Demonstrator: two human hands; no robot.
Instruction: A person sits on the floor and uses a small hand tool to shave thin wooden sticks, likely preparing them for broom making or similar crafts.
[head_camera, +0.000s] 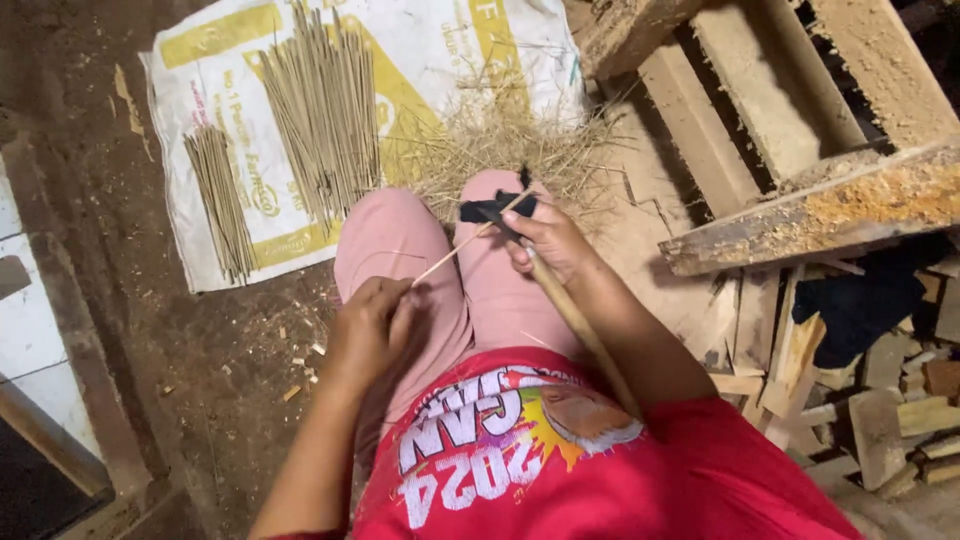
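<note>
Sack: white and yellow woven plastic sack (420, 50) lies flat on the dirt floor, beyond the knees.
Stick bundles: two heaps of thin bamboo sticks (322, 110) rest on the sack.
Shavings: pale straw-like shavings (500, 140) pile at the sack's near right edge.
Right hand (548, 240): closed around a long-handled wooden knife (580, 320), nearer than the sack, above the right knee.
Left hand (372, 325): pinches the near end of a thin pale bamboo sliver (470, 238) that runs up to the knife's blade.

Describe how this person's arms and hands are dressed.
Both forearms are bare, and the left hand and right hand wear no gloves. No rings, watch or bracelets show. Short red T-shirt sleeves end above the elbows; the shirt has a colourful printed front.
</note>
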